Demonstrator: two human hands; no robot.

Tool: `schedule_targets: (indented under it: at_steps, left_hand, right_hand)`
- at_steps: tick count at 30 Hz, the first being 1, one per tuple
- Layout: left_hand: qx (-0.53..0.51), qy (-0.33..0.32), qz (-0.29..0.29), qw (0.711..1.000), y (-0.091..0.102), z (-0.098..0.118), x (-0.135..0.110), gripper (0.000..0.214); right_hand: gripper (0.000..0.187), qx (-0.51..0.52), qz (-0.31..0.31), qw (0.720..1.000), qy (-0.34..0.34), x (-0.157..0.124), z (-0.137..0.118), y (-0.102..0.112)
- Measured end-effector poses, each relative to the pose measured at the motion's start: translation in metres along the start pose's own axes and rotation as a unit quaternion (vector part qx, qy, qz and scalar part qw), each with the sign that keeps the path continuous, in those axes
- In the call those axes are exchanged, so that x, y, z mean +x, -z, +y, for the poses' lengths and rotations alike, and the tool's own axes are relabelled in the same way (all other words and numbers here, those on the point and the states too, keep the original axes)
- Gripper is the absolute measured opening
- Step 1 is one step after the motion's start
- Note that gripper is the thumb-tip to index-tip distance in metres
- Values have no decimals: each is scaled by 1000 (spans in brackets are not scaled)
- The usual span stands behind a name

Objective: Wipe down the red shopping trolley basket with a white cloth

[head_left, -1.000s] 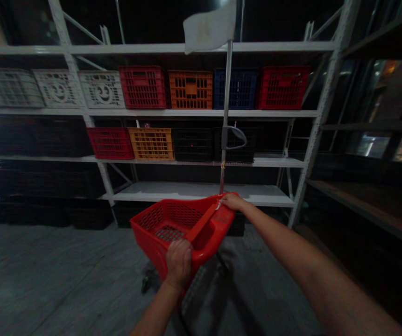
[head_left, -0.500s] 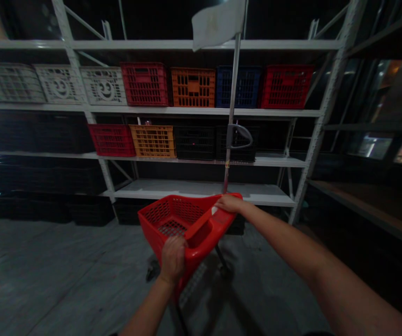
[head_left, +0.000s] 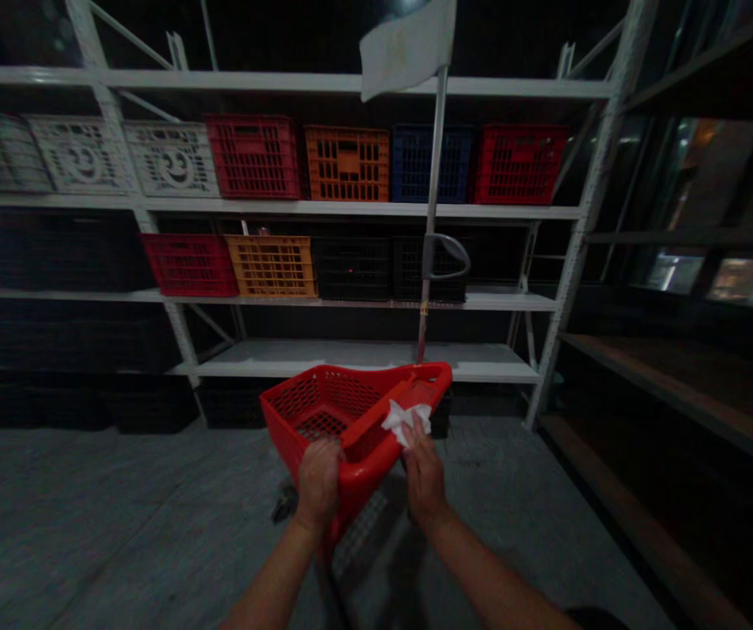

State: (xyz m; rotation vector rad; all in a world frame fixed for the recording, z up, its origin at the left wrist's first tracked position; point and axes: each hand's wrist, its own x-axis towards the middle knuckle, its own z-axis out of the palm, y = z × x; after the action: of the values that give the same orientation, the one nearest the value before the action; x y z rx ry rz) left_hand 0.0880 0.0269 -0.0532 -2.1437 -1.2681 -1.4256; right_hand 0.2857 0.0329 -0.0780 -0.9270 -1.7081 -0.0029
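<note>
A red plastic shopping cart basket (head_left: 324,407) stands in front of me on small wheels. My left hand (head_left: 318,483) is wrapped round the near rim of the basket. My right hand (head_left: 423,472) pinches a crumpled white cloth (head_left: 405,418) against the basket's right near rim. A thin grey pole (head_left: 434,210) rises from the cart's far corner, with a grey handle loop (head_left: 445,255) partway up and a white flag (head_left: 407,45) at its top.
White metal shelving (head_left: 363,210) holds red, orange, blue, white and black crates (head_left: 347,164) in two rows; the lowest shelf (head_left: 356,357) is bare. Darker racks (head_left: 678,385) run along the right. Grey concrete floor (head_left: 87,525) spreads to the left.
My right hand has pulled back from the basket's far right corner to the near rim, and the white cloth now shows in it. My left hand has stayed on the rim.
</note>
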Motion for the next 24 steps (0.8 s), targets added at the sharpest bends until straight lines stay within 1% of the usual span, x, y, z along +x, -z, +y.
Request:
schedule_targets:
  at_steps: [2, 3, 5, 7, 9, 11, 13, 14, 16, 18, 20, 22, 24]
  left_hand:
    - [4, -1, -2, 1000, -1, 0, 1, 29]
    - [4, 0, -5, 1000, -1, -1, 1, 29]
    - [1, -3, -11, 1000, 0, -3, 0, 30]
    - [-3, -7, -16, 1000, 0, -4, 0, 31]
    - [-2, -8, -17, 1000, 1, -4, 0, 33]
    - [0, -6, -18, 1000, 3, -3, 1, 36]
    - [0, -5, -26, 1000, 4, -1, 2, 38]
    - [-1, -4, -31, 1000, 5, 0, 3, 38]
    - [-5, 2, -44, 999, 8, 2, 4, 38]
    - [-12, 20, -53, 998, 12, 2, 6, 38]
    - [-17, 45, -65, 997, 19, 0, 8, 38]
    - [-26, 66, -87, 994, 27, -2, 9, 36]
    - [-37, 87, -114, 989, 37, -7, 11, 35]
  right_hand:
    - [44, 17, 10, 1000, 16, -22, -8, -13]
    - [46, 19, 16, 1000, 13, -27, -9, -18]
    - [49, 24, 40, 999, -22, -24, -5, -23]
    - [51, 39, 79, 992, -86, -4, 9, -23]
    - [55, 58, 118, 977, -165, 26, 28, -19]
    - [59, 81, 131, 959, -237, 52, 46, -16]
    - [62, 110, 129, 941, -293, 65, 53, -18]
    - [63, 120, 129, 935, -307, 64, 50, -21]
    - [64, 125, 133, 937, -299, 48, 34, -32]
    - [64, 118, 123, 950, -263, 21, 9, -43]
    - [62, 106, 101, 963, -225, -1, -11, -48]
    - [59, 76, 78, 976, -189, -8, -18, -44]
    - [57, 22, 56, 985, -160, 5, -11, -31]
